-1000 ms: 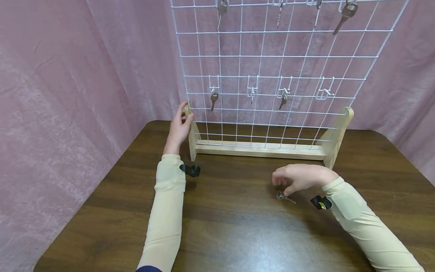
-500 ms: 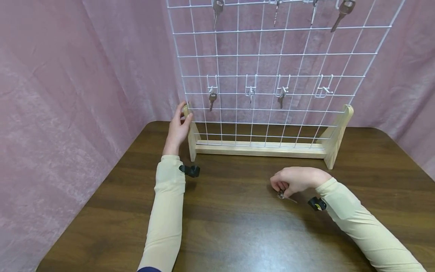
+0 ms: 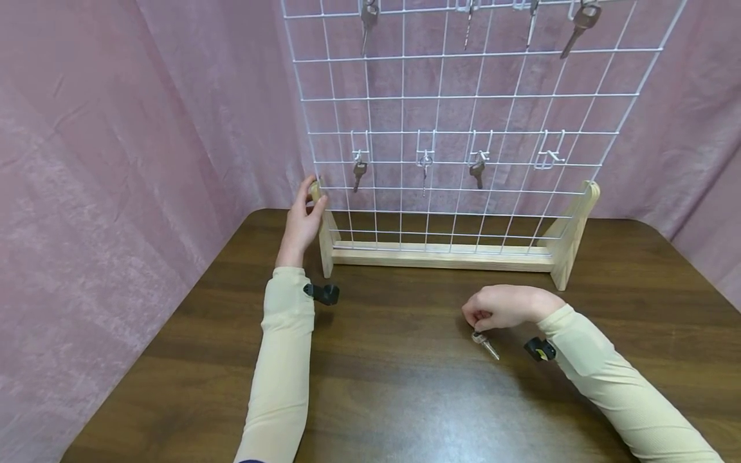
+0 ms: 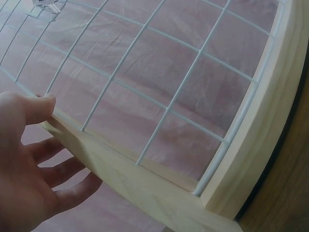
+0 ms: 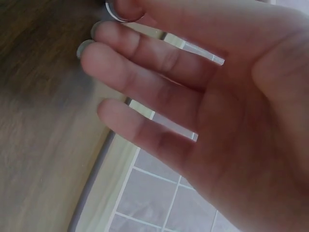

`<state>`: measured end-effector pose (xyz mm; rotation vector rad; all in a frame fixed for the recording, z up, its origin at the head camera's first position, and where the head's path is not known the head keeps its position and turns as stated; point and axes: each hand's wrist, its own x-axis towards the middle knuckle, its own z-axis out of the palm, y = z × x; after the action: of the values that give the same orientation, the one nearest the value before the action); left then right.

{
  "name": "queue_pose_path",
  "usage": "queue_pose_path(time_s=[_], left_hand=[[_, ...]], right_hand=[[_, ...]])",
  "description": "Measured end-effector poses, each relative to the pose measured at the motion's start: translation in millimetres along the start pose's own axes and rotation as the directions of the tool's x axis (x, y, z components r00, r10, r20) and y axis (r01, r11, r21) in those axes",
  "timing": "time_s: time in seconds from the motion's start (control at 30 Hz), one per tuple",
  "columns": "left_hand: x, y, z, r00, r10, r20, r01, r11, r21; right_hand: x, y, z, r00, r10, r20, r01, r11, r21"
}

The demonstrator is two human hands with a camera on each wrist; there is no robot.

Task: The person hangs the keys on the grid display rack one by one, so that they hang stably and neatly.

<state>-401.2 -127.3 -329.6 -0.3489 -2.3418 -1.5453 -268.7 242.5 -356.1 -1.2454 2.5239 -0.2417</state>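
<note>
My right hand point(image 3: 506, 307) pinches the ring of a small metal key point(image 3: 489, 347) between thumb and fingertips, close over the brown table. The key's shaft points toward the front right. A curved bit of the ring point(image 5: 116, 15) shows at the top of the right wrist view, where the other fingers are spread. At the rack's left end, my left hand point(image 3: 302, 222) grips the wooden side post point(image 4: 116, 164), thumb in front and fingers behind. The white wire grid point(image 3: 440, 96) stands upright in this wooden stand point(image 3: 440, 258).
Keys hang from lower hooks on the grid: a left key point(image 3: 359, 173), a middle key point(image 3: 425, 173) and a right key point(image 3: 477, 172). The rightmost lower hook point(image 3: 548, 157) bears no key. Several keys hang along the top. A pink curtain point(image 3: 145, 161) surrounds the table point(image 3: 393, 399).
My right fingers have closed on the key's ring. The key has swung so its shaft points more toward the front. The left hand has stayed on the post.
</note>
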Motion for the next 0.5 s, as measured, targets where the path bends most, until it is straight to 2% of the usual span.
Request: queue_pose_path(time_s=[0.27,0.5], left_hand=[[0.1,-1.1,0.0,1.0,0.004,-0.001,-0.004,1.0,0.007],[0.6,-2.3,0.0,1.0,0.004,-0.005,-0.004,1.0,0.004]], right_hand=[[-6,5,-1.6,0.999,0.014,-0.029,-0.015,0.999,-0.042],[-14,6,-10.6,0.997,0.009,-0.081,-0.012,1.0,-0.029]])
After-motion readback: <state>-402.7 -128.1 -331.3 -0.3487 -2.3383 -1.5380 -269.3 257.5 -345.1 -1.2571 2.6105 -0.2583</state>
